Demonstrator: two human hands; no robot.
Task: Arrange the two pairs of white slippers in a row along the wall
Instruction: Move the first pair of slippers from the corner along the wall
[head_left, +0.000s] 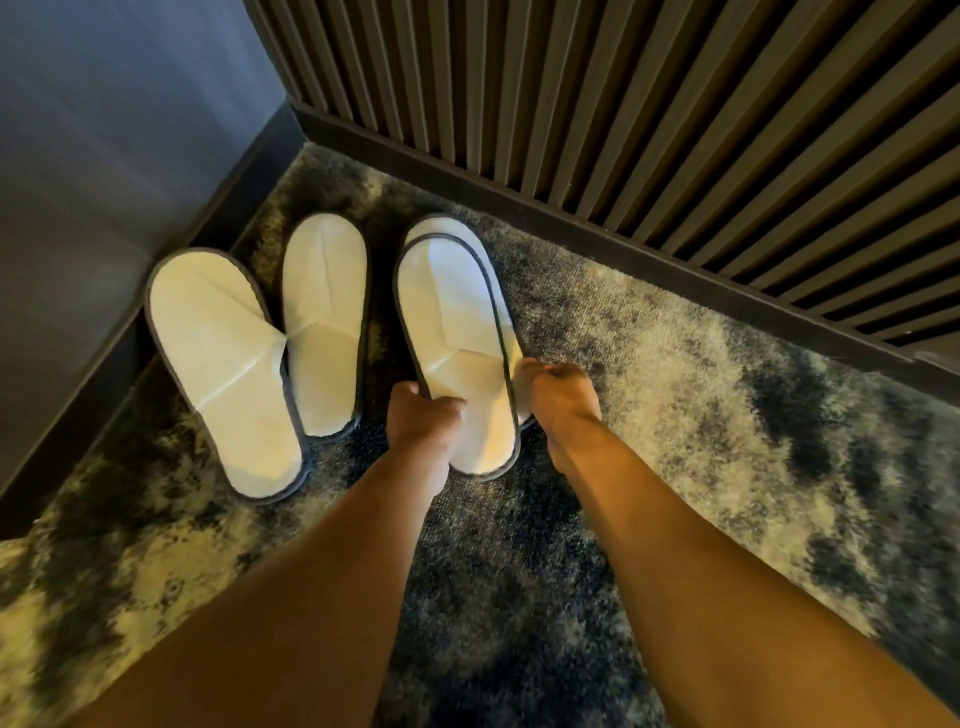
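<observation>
Two white slippers with dark trim lie side by side on the carpet at the left: the outer one (223, 374) near the grey wall, the inner one (324, 322) beside it, toes toward the corner. A second pair is stacked to their right. My left hand (423, 421) is shut on the heel edge of the top slipper (452, 338). My right hand (558, 392) pinches the side of the lower slipper (496, 270), which is mostly hidden under the top one.
A dark ribbed wall panel (649, 130) with a black baseboard (571, 234) runs along the back right. A grey wall (78, 182) closes the left side. The floor is mottled blue and cream carpet (727, 389).
</observation>
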